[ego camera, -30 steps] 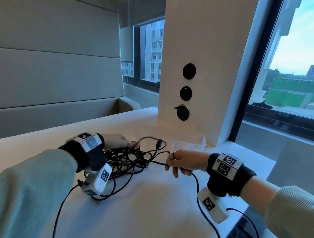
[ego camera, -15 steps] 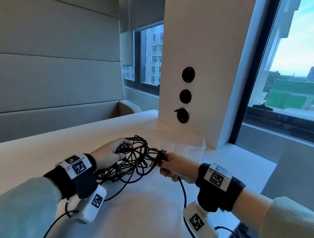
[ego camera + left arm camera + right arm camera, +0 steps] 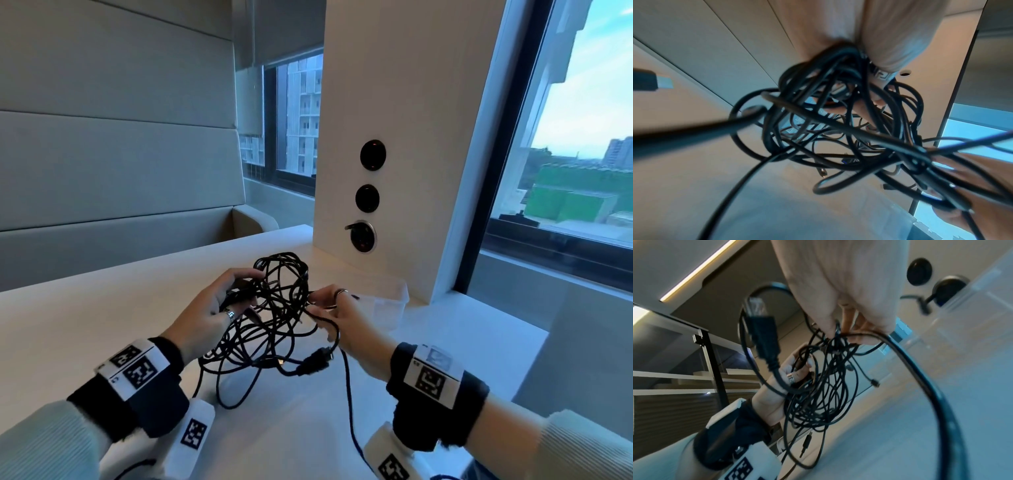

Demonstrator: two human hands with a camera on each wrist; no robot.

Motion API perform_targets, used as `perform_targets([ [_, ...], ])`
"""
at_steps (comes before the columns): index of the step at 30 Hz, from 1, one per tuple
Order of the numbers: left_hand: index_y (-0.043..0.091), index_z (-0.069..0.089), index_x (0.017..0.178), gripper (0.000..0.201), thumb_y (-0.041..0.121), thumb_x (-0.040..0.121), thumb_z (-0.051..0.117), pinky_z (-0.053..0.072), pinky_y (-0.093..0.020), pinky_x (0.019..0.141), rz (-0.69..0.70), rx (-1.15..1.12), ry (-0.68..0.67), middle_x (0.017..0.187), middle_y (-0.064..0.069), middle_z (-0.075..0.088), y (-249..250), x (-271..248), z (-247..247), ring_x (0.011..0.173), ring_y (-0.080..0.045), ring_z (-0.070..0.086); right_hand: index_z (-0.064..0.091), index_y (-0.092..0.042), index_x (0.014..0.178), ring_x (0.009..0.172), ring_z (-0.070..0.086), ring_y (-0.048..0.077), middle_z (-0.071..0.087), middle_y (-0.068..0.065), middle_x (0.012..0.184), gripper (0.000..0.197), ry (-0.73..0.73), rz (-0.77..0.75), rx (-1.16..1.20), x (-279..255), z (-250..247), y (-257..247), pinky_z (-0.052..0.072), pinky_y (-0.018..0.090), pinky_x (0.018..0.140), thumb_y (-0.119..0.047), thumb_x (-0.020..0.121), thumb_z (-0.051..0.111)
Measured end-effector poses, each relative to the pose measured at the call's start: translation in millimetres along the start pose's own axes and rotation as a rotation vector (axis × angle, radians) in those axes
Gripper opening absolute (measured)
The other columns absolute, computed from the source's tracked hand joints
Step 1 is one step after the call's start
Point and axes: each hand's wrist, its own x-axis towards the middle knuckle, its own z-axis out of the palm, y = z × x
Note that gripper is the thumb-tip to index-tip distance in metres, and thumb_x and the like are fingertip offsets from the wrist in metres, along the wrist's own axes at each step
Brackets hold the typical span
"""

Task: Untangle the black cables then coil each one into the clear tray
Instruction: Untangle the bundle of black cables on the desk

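The left hand (image 3: pixel 205 317) had its fingers curled into one side of the cables (image 3: pixel 274 308), a black knot lifted just off the table (image 3: pixel 85 325). It looked light and floppy (thin cords snag on each other), so I'd have grabbed a plug (image 3: pixel 313 361) and fed it back through. The right hand (image 3: pixel 346 320) pinched a few strands, tray (image 3: pixel 394 301) right behind it.

Tangle of black cables (image 3: pixel 838 129) close to my left wrist camera

I see my left hand (image 3: pixel 885 40) gripping the knot from above, my right hand (image 3: pixel 972 175) pinching strands at lower right, and a blurred plug (image 3: pixel 651 81) at the left edge.
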Motion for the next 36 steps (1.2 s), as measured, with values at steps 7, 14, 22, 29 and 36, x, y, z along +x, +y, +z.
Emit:
perform_targets([
  [7,0.045,0.060,0.098,0.068,-0.019,0.086,0.041,0.048,-0.014,0.085,0.075,-0.046,0.028,0.098,0.013,0.064,6.4,0.4,-2.6,0.091,-0.005,0.063,0.045,-0.006,0.129,0.110,0.053,0.020,0.052,0.010,0.128,0.050,0.035,0.183,-0.285,28.9,-38.4,-14.9,0.044,0.030,0.090,-0.042,0.094,0.046],
  [14,0.043,0.055,0.107,0.065,-0.018,0.088,0.040,0.048,-0.018,0.088,0.174,0.036,-0.047,0.100,0.005,0.061,20.9,1.5,-10.8,0.084,-0.016,0.068,0.059,-0.012,0.085,0.074,0.060,0.011,0.062,0.003,0.082,0.009,-0.275,0.159,0.023,44.1,-31.8,-35.3,0.046,0.024,0.073,-0.014,0.092,0.053],
  [22,0.063,0.043,0.112,0.085,-0.018,0.084,0.041,0.045,-0.017,0.084,0.123,0.389,-0.171,0.101,0.008,0.061,2.3,18.8,-37.6,0.089,-0.004,0.062,0.064,-0.008,0.095,0.040,0.032,0.007,0.034,-0.008,0.043,0.009,-0.322,0.134,-0.212,47.5,-63.1,-51.8,0.042,0.020,0.047,-0.012,0.088,0.062],
  [29,0.068,0.048,0.096,0.089,-0.020,0.085,0.040,0.038,-0.004,0.063,0.083,0.420,-0.136,0.077,0.015,0.060,-14.4,19.8,-45.0,0.075,0.004,0.055,0.043,-0.012,0.076,0.034,0.034,0.006,0.033,-0.006,0.046,0.023,0.033,0.074,0.221,45.3,-86.5,-42.3,0.052,0.025,0.049,-0.016,0.099,0.044],
  [36,0.074,0.047,0.086,0.089,-0.015,0.089,0.040,0.038,-0.003,0.063,0.062,0.414,-0.098,0.081,0.012,0.057,-17.4,21.4,-50.3,0.069,-0.001,0.057,0.047,-0.014,0.076,0.033,0.027,0.007,0.027,-0.009,0.042,0.020,0.028,0.176,0.663,27.8,-101.4,-39.5,0.050,0.023,0.050,-0.019,0.095,0.047],
])
